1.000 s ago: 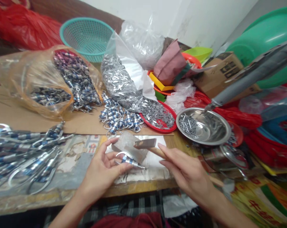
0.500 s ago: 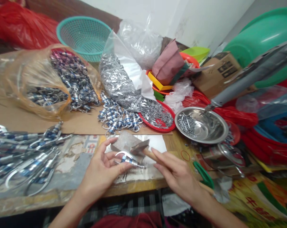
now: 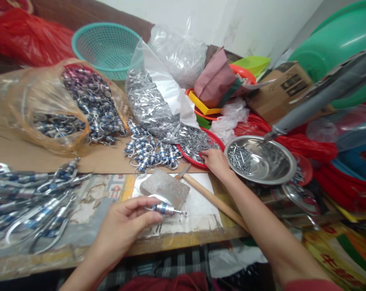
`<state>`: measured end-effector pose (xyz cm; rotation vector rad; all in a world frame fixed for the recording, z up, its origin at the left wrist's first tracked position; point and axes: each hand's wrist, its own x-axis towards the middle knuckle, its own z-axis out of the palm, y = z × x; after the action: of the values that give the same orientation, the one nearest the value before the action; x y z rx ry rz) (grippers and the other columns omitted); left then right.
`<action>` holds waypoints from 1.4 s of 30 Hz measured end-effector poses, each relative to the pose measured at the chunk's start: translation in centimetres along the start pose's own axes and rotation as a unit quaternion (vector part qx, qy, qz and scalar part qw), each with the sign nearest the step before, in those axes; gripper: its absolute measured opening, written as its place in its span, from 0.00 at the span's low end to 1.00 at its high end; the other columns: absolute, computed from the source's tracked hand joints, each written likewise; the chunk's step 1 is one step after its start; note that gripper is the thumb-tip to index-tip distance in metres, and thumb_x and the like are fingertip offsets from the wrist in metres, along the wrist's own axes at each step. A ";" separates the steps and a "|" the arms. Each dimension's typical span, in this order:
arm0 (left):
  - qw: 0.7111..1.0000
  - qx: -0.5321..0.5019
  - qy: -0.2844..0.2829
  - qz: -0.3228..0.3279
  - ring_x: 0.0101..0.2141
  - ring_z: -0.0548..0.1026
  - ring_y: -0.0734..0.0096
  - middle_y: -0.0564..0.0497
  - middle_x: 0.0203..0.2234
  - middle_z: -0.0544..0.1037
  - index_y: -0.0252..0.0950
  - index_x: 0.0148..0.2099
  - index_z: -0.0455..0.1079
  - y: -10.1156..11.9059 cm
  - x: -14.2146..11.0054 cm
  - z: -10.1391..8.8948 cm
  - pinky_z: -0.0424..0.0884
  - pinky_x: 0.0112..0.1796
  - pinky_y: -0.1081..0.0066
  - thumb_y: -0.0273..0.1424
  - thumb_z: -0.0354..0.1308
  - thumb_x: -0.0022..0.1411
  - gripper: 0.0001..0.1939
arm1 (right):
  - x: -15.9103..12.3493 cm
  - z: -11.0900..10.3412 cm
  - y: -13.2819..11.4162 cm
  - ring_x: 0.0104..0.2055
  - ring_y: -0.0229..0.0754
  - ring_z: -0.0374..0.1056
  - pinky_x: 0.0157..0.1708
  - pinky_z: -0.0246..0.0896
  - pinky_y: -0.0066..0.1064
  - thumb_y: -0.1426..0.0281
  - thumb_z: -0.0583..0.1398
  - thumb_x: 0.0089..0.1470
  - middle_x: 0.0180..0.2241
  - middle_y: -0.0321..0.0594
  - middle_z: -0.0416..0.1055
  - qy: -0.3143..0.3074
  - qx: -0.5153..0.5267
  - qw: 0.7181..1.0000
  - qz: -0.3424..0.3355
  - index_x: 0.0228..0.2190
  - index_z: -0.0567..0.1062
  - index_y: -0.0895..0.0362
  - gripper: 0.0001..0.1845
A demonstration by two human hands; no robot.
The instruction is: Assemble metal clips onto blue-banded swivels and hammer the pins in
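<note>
Between the thumb and fingers of my left hand (image 3: 131, 220) is a silver-and-blue metal clasp (image 3: 166, 208) with a curved hook and a thin shank ending in a small ring. It is held just in front of a grey metal block (image 3: 164, 188) on white paper. My right hand (image 3: 214, 161) reaches to the near edge of a red plate (image 3: 221, 142) heaped with small metal strips (image 3: 191, 139). Its fingers are bent together there, and what they pinch is hidden. A hammer (image 3: 214, 198) with a wooden handle lies beside the block, partly under my right forearm.
More clasps lie in a pile (image 3: 154, 151) on cardboard, at the left (image 3: 28, 202), and in an orange plastic bag (image 3: 15, 97). A steel bowl (image 3: 261, 178) with pins stands right of the plate. A turquoise basket (image 3: 106, 72) and a cardboard box (image 3: 280, 93) are behind.
My right hand has let go of the hammer, now lying on the table, and has moved up to the red plate. My left hand still holds the clasp, slightly nearer me.
</note>
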<state>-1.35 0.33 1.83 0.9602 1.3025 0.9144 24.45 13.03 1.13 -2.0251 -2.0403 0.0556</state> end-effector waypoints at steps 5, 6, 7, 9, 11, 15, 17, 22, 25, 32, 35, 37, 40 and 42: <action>0.994 0.088 0.021 0.054 0.33 0.79 0.59 0.50 0.31 0.83 0.41 0.30 0.79 -0.4 0.3 -0.4 0.74 0.37 0.67 0.34 0.65 0.43 0.07 | 2.9 0.4 -0.1 0.42 0.57 0.69 0.44 0.60 0.43 0.85 0.60 0.37 0.33 0.55 0.75 -0.005 0.024 1.000 0.016 0.30 0.79 0.64 0.14; 0.992 0.098 0.021 0.071 0.35 0.79 0.58 0.49 0.32 0.83 0.42 0.30 0.79 -0.4 0.3 -0.6 0.73 0.39 0.66 0.34 0.64 0.44 0.07 | 2.7 0.2 -0.4 0.42 0.56 0.69 0.45 0.60 0.43 0.84 0.60 0.38 0.34 0.55 0.75 0.002 0.041 0.999 0.012 0.31 0.79 0.65 0.14; 0.990 0.107 0.019 0.086 0.36 0.78 0.58 0.50 0.33 0.83 0.43 0.29 0.79 -0.4 0.4 -0.7 0.73 0.41 0.66 0.34 0.64 0.45 0.07 | 2.2 -0.1 -0.7 0.42 0.54 0.70 0.44 0.61 0.42 0.83 0.60 0.40 0.35 0.54 0.75 0.010 0.062 0.998 0.006 0.32 0.79 0.64 0.14; 0.986 0.121 0.022 0.111 0.39 0.77 0.57 0.50 0.33 0.83 0.44 0.29 0.80 -0.2 0.4 -0.7 0.70 0.45 0.64 0.34 0.64 0.45 0.06 | 0.4 -0.7 -1.9 0.39 0.47 0.71 0.42 0.64 0.37 0.78 0.58 0.47 0.35 0.49 0.75 0.022 0.107 0.994 -0.008 0.35 0.78 0.62 0.12; 0.986 0.120 0.038 0.112 0.39 0.78 0.57 0.50 0.33 0.83 0.44 0.31 0.80 0.0 0.4 -0.6 0.70 0.46 0.63 0.34 0.65 0.43 0.08 | -2.3 -1.3 -3.7 0.32 0.40 0.72 0.35 0.68 0.32 0.72 0.56 0.53 0.31 0.42 0.76 0.017 0.180 0.983 -0.032 0.38 0.77 0.59 0.12; 0.996 -0.004 0.062 0.064 0.31 0.79 0.62 0.53 0.28 0.83 0.41 0.38 0.78 0.0 0.5 0.0 0.76 0.36 0.68 0.30 0.69 0.36 0.21 | -8.1 -2.3 -7.7 0.28 0.36 0.70 0.29 0.66 0.27 0.70 0.57 0.54 0.27 0.38 0.75 0.005 0.412 0.897 -0.157 0.34 0.78 0.57 0.09; 0.994 -0.082 0.047 0.055 0.29 0.79 0.67 0.55 0.26 0.83 0.40 0.41 0.76 -0.1 0.5 0.3 0.77 0.32 0.74 0.26 0.69 0.35 0.25 | -9.8 -2.6 -9.2 0.30 0.36 0.69 0.31 0.64 0.27 0.73 0.58 0.53 0.27 0.38 0.75 0.019 0.448 0.873 -0.191 0.30 0.79 0.57 0.08; 0.986 -0.153 0.009 0.068 0.28 0.79 0.73 0.57 0.25 0.82 0.38 0.42 0.74 0.0 0.4 0.7 0.76 0.31 0.80 0.21 0.68 0.37 0.25 | -11.1 -2.3 -10.8 0.32 0.36 0.68 0.34 0.63 0.26 0.78 0.59 0.51 0.27 0.39 0.74 0.062 0.489 0.851 -0.180 0.28 0.78 0.58 0.08; 0.985 -0.151 0.011 0.078 0.26 0.79 0.73 0.57 0.24 0.82 0.39 0.42 0.75 0.1 0.4 0.8 0.77 0.30 0.80 0.21 0.68 0.37 0.25 | -11.5 -1.6 -11.1 0.34 0.37 0.68 0.36 0.62 0.28 0.77 0.59 0.51 0.28 0.40 0.72 0.044 0.506 0.844 -0.172 0.29 0.79 0.58 0.08; 0.990 0.026 0.074 0.118 0.28 0.80 0.68 0.56 0.25 0.83 0.45 0.28 0.79 0.4 0.3 0.5 0.75 0.32 0.77 0.26 0.67 0.37 0.12 | -12.3 -0.9 -11.3 0.33 0.38 0.67 0.35 0.62 0.30 0.73 0.60 0.51 0.28 0.38 0.69 0.016 0.557 0.824 -0.101 0.27 0.77 0.57 0.06; 0.990 0.047 0.053 0.119 0.30 0.80 0.65 0.55 0.25 0.83 0.46 0.25 0.79 0.7 0.2 0.4 0.75 0.35 0.74 0.27 0.66 0.38 0.07 | -12.6 -1.0 -10.9 0.35 0.38 0.67 0.37 0.63 0.31 0.73 0.58 0.53 0.29 0.39 0.69 0.016 0.544 0.830 -0.123 0.28 0.77 0.56 0.07; 0.995 0.036 0.038 0.087 0.30 0.80 0.63 0.53 0.25 0.83 0.45 0.25 0.79 0.9 0.0 0.2 0.75 0.36 0.71 0.29 0.66 0.39 0.06 | -12.8 -1.0 -10.3 0.38 0.40 0.68 0.38 0.65 0.32 0.71 0.59 0.53 0.33 0.41 0.69 0.040 0.509 0.842 -0.175 0.34 0.76 0.56 0.07; 0.999 0.009 0.013 0.034 0.28 0.79 0.62 0.52 0.26 0.83 0.44 0.28 0.80 1.1 0.0 -0.1 0.75 0.34 0.67 0.32 0.66 0.41 0.07 | -12.9 -0.7 -9.0 0.39 0.42 0.68 0.38 0.67 0.32 0.74 0.62 0.48 0.37 0.46 0.71 0.123 0.407 0.854 -0.300 0.45 0.71 0.57 0.19; 0.999 0.017 0.001 0.052 0.31 0.79 0.60 0.50 0.29 0.83 0.43 0.29 0.80 1.2 0.0 -0.3 0.75 0.35 0.66 0.35 0.65 0.43 0.06 | -12.8 -0.6 -8.1 0.39 0.42 0.70 0.37 0.67 0.32 0.80 0.61 0.48 0.38 0.48 0.73 0.172 0.328 0.848 -0.380 0.45 0.70 0.58 0.21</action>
<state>-1.67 0.80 2.97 1.0611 1.2832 0.9762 16.50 0.09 1.35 -0.6976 -2.0395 0.1886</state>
